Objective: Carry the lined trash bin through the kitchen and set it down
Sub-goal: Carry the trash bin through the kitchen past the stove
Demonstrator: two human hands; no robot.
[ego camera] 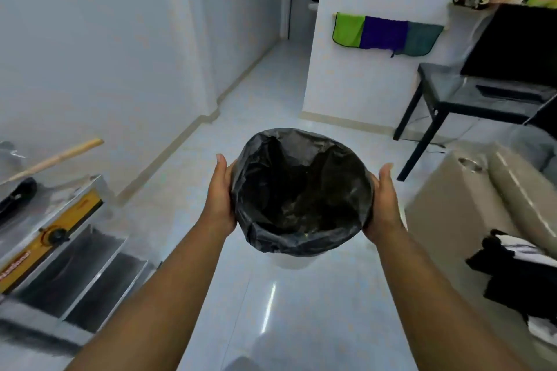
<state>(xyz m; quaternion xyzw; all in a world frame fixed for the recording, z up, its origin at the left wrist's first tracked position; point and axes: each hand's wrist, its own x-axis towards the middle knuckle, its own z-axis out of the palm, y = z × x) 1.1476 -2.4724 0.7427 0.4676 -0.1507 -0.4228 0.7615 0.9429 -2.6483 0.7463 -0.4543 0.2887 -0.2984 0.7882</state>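
Observation:
The trash bin (301, 193) is round, lined with a black plastic bag folded over its rim, and hangs above the pale tiled floor in the middle of the view. A sliver of its white wall shows below the bag. My left hand (221, 199) presses against the bin's left side and my right hand (384, 202) against its right side, so both hold it up between them. The bag's inside looks dark and nearly empty.
A steel stove stand (57, 238) with a wooden handle lies at the left. A black table (452, 99) carrying a dark screen stands at the right, a beige sofa (488, 208) with dark clothes nearer. Cloths (385, 34) hang on the wall ahead; a corridor opens beyond.

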